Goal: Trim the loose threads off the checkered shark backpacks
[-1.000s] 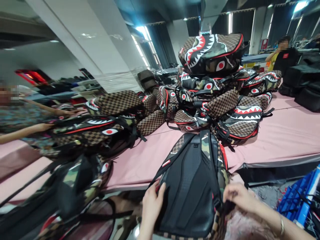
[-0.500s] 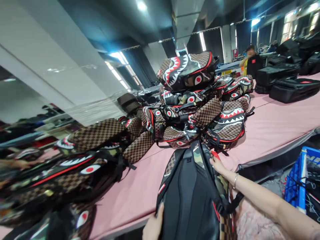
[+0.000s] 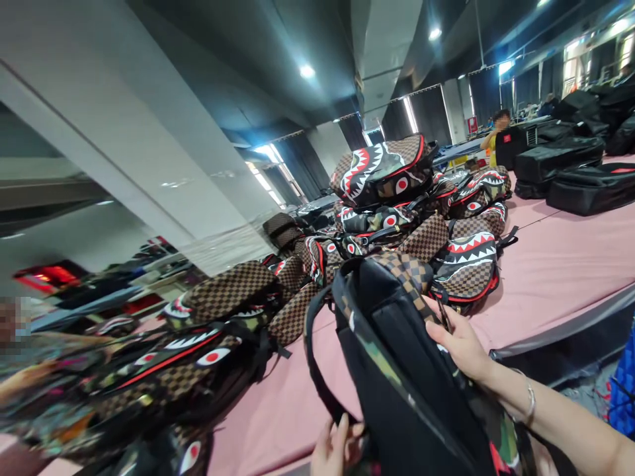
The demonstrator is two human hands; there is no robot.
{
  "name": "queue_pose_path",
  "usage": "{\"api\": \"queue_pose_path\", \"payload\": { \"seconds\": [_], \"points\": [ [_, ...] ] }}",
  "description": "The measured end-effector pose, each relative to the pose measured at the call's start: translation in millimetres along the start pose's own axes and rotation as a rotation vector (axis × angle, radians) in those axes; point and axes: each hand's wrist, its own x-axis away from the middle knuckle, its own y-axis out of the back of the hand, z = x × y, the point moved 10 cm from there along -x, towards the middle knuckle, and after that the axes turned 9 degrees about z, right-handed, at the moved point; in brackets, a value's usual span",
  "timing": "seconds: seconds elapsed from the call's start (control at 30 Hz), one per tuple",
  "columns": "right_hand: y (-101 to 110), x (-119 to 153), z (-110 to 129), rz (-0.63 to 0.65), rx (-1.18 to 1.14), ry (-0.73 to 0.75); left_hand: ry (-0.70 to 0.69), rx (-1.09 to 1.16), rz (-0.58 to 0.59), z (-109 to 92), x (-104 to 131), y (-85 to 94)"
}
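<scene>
A: Centre stage, the backpack (image 3: 397,390) leans at a slant before the near side of the pink table (image 3: 560,264)!

B: And the right hand (image 3: 461,344)?

A: Clamped on the bag's upper edge, thumb laid over it, bracelet (image 3: 530,396) glinting at the wrist.

B: Left hand (image 3: 337,446)?

A: Low down, part cut off by the frame, fingers bent by the lower end of the black strap (image 3: 310,350). Whether they pinch it, I can't tell!

B: Behind, a heap of shark-toothed bags (image 3: 380,172); black bags (image 3: 590,188) off right.

A: And far left, a co-worker's blurred hand (image 3: 30,383) beside more patterned bags (image 3: 183,370)!
</scene>
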Motion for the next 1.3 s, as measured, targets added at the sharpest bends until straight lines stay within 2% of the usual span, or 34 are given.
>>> {"api": "queue_pose_path", "payload": {
  "seconds": [0.07,0.1,0.17,0.23,0.27,0.3,0.33,0.4,0.43,0.5,0.53,0.6,0.73,0.83,0.9,0.97,1.03,1.1,1.2,1.3],
  "points": [
    [-1,15,9,0.027,0.057,-0.018,-0.065,0.201,0.092,-50,-2,-20.0],
    [1,24,5,0.022,0.089,-0.037,-0.113,0.235,0.067,-78,1,-20.4],
    [10,42,-14,-0.024,0.125,-0.095,-0.284,0.260,-0.164,-138,21,0.2],
    [26,56,-37,-0.092,0.127,-0.156,-0.524,0.317,-0.511,-188,66,27.9],
    [34,61,-47,-0.132,0.125,-0.174,-0.639,0.321,-0.598,-210,86,30.4],
    [42,64,-53,-0.167,0.122,-0.185,-0.742,0.289,-0.557,-232,99,21.4],
    [49,66,-57,-0.197,0.116,-0.188,-0.840,0.239,-0.436,-253,104,3.9],
    [56,66,-59,-0.219,0.098,-0.183,-0.964,0.113,-0.101,-282,104,-46.5],
    [56,66,-59,-0.209,0.090,-0.182,-0.987,0.048,0.040,-288,101,-71.7],
    [52,65,-59,-0.173,0.075,-0.187,-0.977,-0.072,0.196,-290,86,-108.7],
    [49,65,-59,-0.159,0.071,-0.192,-0.962,-0.133,0.232,-289,77,-120.9],
    [44,66,-60,-0.139,0.071,-0.210,-0.936,-0.239,0.258,-289,61,-133.7],
    [37,64,-60,-0.070,0.115,-0.232,-0.907,-0.365,0.293,-298,46,-136.4],
    [42,57,-52,-0.010,0.205,-0.216,-0.870,-0.389,0.332,-302,43,-139.3],
    [51,49,-43,0.024,0.302,-0.208,-0.860,-0.351,0.284,-301,43,-138.2],
    [65,40,-33,0.025,0.449,-0.226,-0.876,-0.264,0.183,-298,45,-133.1],
    [80,32,-21,0.007,0.669,-0.266,-0.898,-0.155,0.091,-292,50,-127.3],
    [87,24,-6,0.009,0.898,-0.284,-0.907,-0.069,0.056,-286,53,-125.4],
    [78,11,18,0.070,1.102,-0.182,-0.906,0.006,0.045,-280,55,-124.4],
    [56,5,35,0.192,1.169,0.007,-0.906,0.053,0.036,-279,55,-122.1]
  ]
}}
